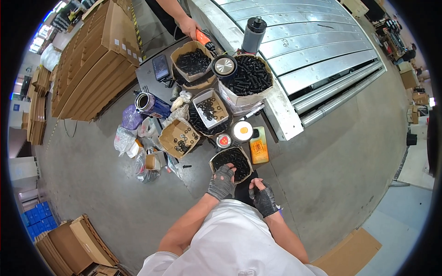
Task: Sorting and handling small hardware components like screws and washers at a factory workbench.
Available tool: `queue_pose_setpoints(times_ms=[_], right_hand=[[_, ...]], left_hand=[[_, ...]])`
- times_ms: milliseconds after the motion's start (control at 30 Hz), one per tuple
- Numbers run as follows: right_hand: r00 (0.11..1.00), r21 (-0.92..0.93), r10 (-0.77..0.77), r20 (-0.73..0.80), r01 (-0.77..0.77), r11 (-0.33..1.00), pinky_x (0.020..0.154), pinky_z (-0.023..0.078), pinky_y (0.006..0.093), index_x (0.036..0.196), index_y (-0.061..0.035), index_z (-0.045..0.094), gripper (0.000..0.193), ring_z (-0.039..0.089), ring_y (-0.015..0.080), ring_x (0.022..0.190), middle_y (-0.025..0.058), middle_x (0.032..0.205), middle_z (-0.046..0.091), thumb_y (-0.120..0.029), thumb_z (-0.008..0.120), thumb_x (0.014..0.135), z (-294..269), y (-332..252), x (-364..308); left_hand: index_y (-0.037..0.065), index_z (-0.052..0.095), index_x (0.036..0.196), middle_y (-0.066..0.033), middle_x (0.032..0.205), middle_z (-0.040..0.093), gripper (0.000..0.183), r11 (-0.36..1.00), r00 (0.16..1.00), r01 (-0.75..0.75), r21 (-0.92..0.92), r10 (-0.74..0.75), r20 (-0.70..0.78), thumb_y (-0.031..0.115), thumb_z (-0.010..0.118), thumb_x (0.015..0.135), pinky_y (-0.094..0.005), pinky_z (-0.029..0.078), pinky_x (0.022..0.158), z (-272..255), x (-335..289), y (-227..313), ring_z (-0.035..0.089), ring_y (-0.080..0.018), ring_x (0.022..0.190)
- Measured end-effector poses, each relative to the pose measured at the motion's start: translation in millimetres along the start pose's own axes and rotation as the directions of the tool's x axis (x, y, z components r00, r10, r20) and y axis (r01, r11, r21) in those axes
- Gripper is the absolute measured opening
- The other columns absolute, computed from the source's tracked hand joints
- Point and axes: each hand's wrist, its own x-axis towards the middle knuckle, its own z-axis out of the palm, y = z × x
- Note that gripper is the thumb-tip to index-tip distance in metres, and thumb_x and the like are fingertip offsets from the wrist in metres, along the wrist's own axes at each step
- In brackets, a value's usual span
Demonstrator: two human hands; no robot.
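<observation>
My left hand, in a grey fingerless glove, rests on the near rim of a small cardboard box full of black bolts, fingers curled loosely over the edge — whether they pinch a bolt I cannot tell. My right hand, gloved darker, sits just beside the box's near corner, fingers folded in, apparently on something small and hidden. Beyond the box stand a round tin and an orange flat bottle.
</observation>
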Motion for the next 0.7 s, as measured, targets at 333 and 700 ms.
queue_pose_setpoints(times_ms=[333, 700], right_hand=[[0.988, 0.214, 0.073, 0.136, -0.101, 0.971, 0.057, 0.046, 0.0278, 0.099, -0.0075, 0.063, 0.017, 0.062, 0.0182, 0.073, 0.0066, 0.085, 0.065, -0.023, 0.06, 0.095, 0.6, -4.7, -9.2], [0.928, -0.03, 0.202, 0.313, -0.203, 0.979, 0.109, 0.038, 0.0436, 0.133, 0.0008, 0.048, 0.044, 0.051, 0.0313, 0.126, 0.0182, 0.132, 0.055, -0.029, 0.047, 0.101, 82.4, -1.1, -32.1]], left_hand=[[0.011, 0.064, 0.116, -0.0175, 0.105, 0.062, 0.03, 0.867, 0.842, 0.494, -0.066, -0.496, -0.21, 0.008, 0.061, 0.086, -0.0428, 0.052, 0.082, -76.0, -60.9, -79.8, 0.062, -0.0369, 0.098], [0.009, 0.063, 0.102, -0.0147, 0.108, 0.063, 0.019, 0.785, 0.8, 0.599, 0.158, -0.592, -0.093, 0.017, 0.066, 0.084, -0.0448, 0.047, 0.089, -74.5, -65.8, -158.4, 0.061, -0.0376, 0.1]])
